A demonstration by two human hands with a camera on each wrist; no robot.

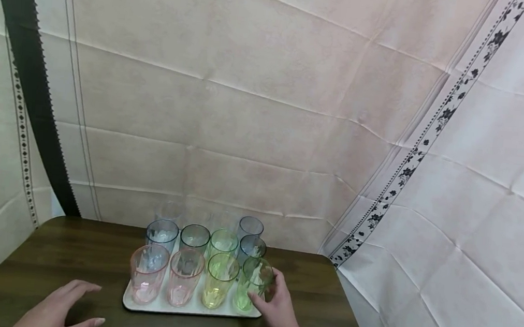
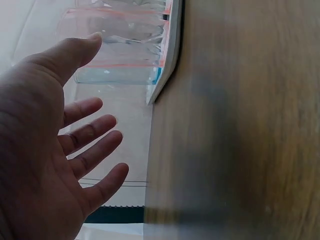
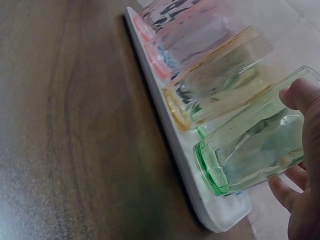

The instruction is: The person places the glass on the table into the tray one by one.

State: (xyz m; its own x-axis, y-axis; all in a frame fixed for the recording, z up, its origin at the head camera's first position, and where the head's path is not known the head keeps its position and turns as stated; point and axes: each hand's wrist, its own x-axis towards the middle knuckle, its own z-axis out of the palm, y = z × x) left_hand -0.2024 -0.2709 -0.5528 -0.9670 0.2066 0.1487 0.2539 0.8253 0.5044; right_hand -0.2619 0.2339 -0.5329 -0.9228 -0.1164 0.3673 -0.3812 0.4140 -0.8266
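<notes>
My right hand [image 1: 281,310] grips a clear green glass [image 1: 245,288] at the front right corner of a white tray [image 1: 193,311]. In the right wrist view the thumb lies on one side of the glass [image 3: 250,150] and fingers curl round the other. The glass leans slightly, its base at the tray; whether they touch I cannot tell. A yellow glass [image 1: 216,286] stands left of it, then two pink glasses [image 1: 181,283]. My left hand [image 1: 59,308] hovers over the table left of the tray, holding nothing, its fingers spread in the left wrist view.
Behind the front row stand more glasses: a blue one [image 1: 162,235], a dark-rimmed one [image 1: 194,238], a green one [image 1: 224,242] and bluish ones at the right [image 1: 250,227]. The dark wooden table [image 1: 90,252] ends at a hanging patterned cloth [image 1: 248,105].
</notes>
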